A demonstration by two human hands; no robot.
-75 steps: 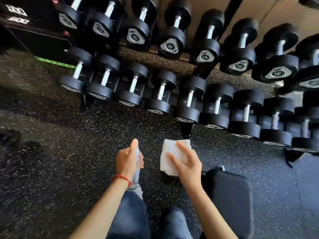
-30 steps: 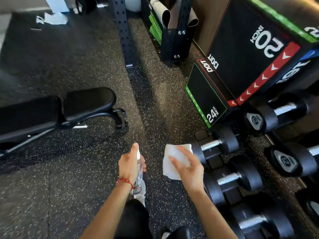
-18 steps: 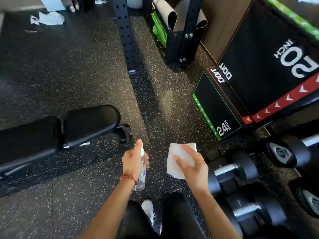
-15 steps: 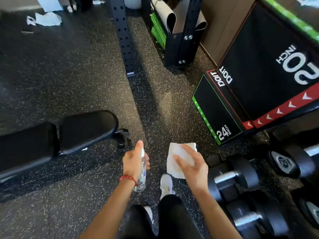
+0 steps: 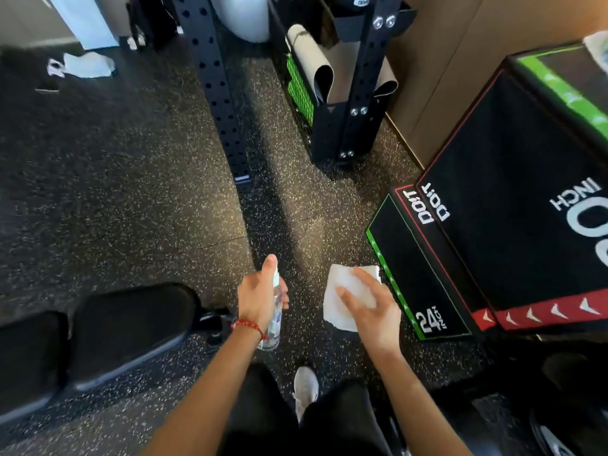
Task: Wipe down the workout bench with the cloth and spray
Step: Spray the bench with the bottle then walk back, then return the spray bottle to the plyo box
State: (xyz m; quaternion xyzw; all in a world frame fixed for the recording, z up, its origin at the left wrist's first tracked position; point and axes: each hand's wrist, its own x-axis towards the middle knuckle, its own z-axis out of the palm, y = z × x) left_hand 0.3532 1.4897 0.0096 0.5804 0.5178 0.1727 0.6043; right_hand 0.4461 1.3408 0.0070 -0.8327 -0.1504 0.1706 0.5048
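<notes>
The black workout bench [image 5: 131, 327] has slid lower and nearer in view than half a second ago; it lies on the speckled floor [image 5: 98, 192], left of both hands. The left hand [image 5: 260, 297] grips a clear spray bottle [image 5: 274, 320] upright, forefinger on top. The right hand [image 5: 371, 311] holds a white cloth [image 5: 342, 291], fingers spread across it. A plyo box [image 5: 493, 241] stands to the right.

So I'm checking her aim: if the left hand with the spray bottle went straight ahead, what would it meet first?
Probably nothing soon: the left hand points its spray bottle over bare floor. The bench lies off to its left.
</notes>
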